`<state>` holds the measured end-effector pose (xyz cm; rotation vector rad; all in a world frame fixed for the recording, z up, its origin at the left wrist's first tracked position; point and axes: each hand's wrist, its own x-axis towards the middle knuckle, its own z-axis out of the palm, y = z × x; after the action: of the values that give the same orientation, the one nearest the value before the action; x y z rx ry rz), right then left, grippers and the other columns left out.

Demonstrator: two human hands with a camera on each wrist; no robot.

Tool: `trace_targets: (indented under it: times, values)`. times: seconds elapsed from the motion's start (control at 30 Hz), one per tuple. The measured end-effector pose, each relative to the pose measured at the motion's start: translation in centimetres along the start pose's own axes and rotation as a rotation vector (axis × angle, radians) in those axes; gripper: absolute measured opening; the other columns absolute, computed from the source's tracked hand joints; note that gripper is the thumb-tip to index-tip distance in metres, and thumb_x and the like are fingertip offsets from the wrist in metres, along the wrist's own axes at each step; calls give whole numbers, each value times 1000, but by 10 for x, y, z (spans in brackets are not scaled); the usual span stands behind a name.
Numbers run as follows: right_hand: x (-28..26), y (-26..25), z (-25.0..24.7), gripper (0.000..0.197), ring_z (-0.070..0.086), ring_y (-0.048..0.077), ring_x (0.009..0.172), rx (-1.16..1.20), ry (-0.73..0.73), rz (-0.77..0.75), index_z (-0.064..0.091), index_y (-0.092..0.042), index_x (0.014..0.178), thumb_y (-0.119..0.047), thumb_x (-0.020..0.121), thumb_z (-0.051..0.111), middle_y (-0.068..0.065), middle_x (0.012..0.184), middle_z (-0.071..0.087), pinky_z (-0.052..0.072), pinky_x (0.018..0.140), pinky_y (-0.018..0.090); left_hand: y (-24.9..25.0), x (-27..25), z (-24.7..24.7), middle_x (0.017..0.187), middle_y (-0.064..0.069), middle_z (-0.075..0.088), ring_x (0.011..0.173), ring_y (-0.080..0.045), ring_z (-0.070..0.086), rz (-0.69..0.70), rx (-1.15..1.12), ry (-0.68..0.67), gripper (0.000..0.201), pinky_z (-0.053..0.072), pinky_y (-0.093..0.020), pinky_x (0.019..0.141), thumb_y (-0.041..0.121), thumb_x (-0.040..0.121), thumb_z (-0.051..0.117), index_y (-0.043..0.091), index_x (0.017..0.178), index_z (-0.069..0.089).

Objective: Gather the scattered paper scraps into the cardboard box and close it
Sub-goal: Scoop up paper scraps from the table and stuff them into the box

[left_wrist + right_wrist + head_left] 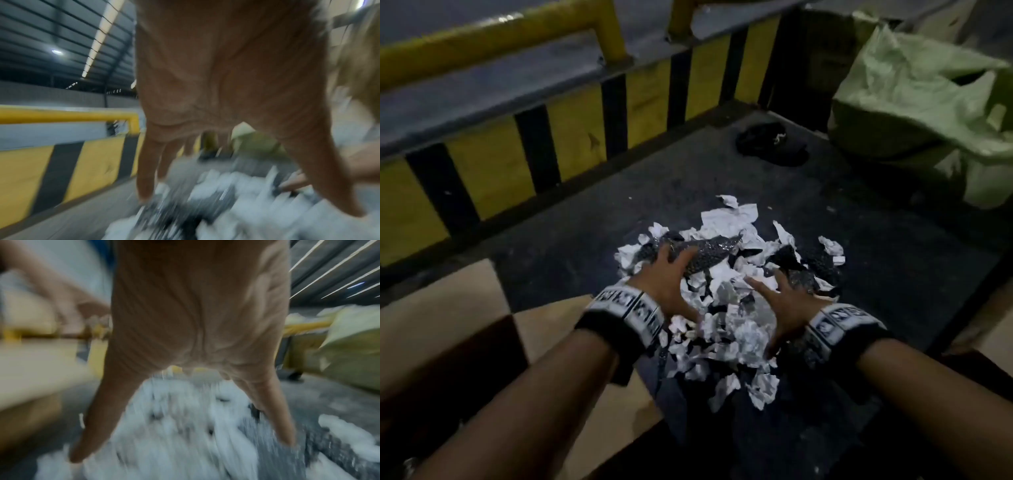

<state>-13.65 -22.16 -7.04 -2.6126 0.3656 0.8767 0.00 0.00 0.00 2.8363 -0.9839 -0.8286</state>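
A heap of torn white paper scraps (732, 329) mixed with dark dotted pieces (709, 255) lies on the dark floor. My left hand (671, 274) rests on the heap's left side, fingers spread over a dotted piece. My right hand (787, 305) presses the heap's right side, fingers splayed. Neither hand grips anything. The open cardboard box (441, 308) stands at the lower left beside my left forearm. The blurred left wrist view shows my left hand (226, 97) with straight fingers over the scraps (236, 203). In the right wrist view my right hand (195, 321) spreads above the scraps (185, 426).
A yellow and black striped barrier (500, 164) with a yellow rail (482, 44) runs along the left and back. A pale green woven sack (928, 102) fills the back right corner. A black object (774, 144) lies on the floor beyond the heap. More cardboard (993, 318) shows at the right edge.
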Motion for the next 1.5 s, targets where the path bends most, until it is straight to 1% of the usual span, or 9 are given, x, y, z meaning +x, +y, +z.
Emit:
trace_targets:
  times: [0.17, 0.27, 0.43, 0.73, 0.83, 0.93, 1.13, 1.23, 1.5]
  values:
    - [73, -2, 29, 154, 16, 59, 141, 10, -83, -50, -20, -61, 139, -46, 39, 97, 4, 154, -41, 41, 103, 64, 0, 104, 40, 157, -10, -41, 140, -69, 4, -211, 12, -89, 153, 36, -74, 103, 59, 42, 95, 56, 150, -13]
    - [103, 4, 48, 143, 15, 56, 142, -23, -27, -62, -10, -51, 148, -42, 50, 95, 7, 158, -32, 49, 97, 56, -10, 136, 87, 153, -7, -47, 140, -66, 15, -213, -28, -143, 153, 44, -69, 99, 54, 41, 97, 59, 148, -12]
    - [119, 3, 60, 85, 25, 51, 131, -26, 170, -70, 22, -43, 143, -21, 80, 75, 15, 153, 9, 48, 91, 57, -11, 145, 114, 163, -19, -10, 139, -59, 25, -198, -31, -24, 89, 46, -60, 100, 14, 81, 78, 33, 152, 27]
    - [96, -19, 15, 53, 52, 46, 109, 286, 328, -111, 52, -13, 129, -8, 78, 64, 19, 131, 41, 47, 97, 49, -1, 123, 73, 121, -15, 44, 103, -39, 58, -90, -290, 229, 60, 49, -35, 91, -4, 75, 71, 23, 127, 56]
    - [70, -25, -15, 45, 57, 38, 111, 425, 379, -110, 60, -1, 118, -14, 77, 74, 17, 120, 55, 47, 97, 35, 1, 101, 41, 117, -11, 48, 111, -32, 54, -57, -426, 332, 59, 38, -23, 92, 7, 79, 78, 24, 132, 58]
    - [39, -44, -44, 54, 63, 29, 108, 452, 459, -108, 65, -10, 118, -25, 68, 79, 10, 117, 62, 48, 91, 25, 3, 67, 9, 117, -8, 52, 115, -28, 53, -30, -483, 423, 55, 44, -32, 98, 16, 77, 83, 27, 127, 60]
    - [-26, -103, -78, 67, 57, 21, 109, 554, 633, -241, 54, -10, 121, -22, 61, 82, 6, 121, 55, 51, 94, 34, -12, -22, -44, 113, -4, 62, 104, -20, 56, 44, -531, 630, 37, 42, -28, 85, 28, 78, 82, 26, 110, 64]
    - [-55, -154, -81, 73, 59, 20, 114, 551, 694, -392, 59, -17, 121, -42, 54, 72, 4, 123, 58, 52, 97, 37, -36, -85, -61, 101, 1, 67, 97, -19, 61, 56, -575, 719, 26, 42, -28, 75, 27, 79, 81, 31, 95, 60]
    - [-109, -322, -37, 68, 53, 25, 126, 569, 597, -726, 58, -19, 128, -26, 65, 83, 8, 134, 54, 46, 105, 41, -145, -263, -55, 88, 9, 70, 78, -2, 63, -53, -696, 869, 17, 47, -22, 64, 20, 84, 75, 19, 98, 65]
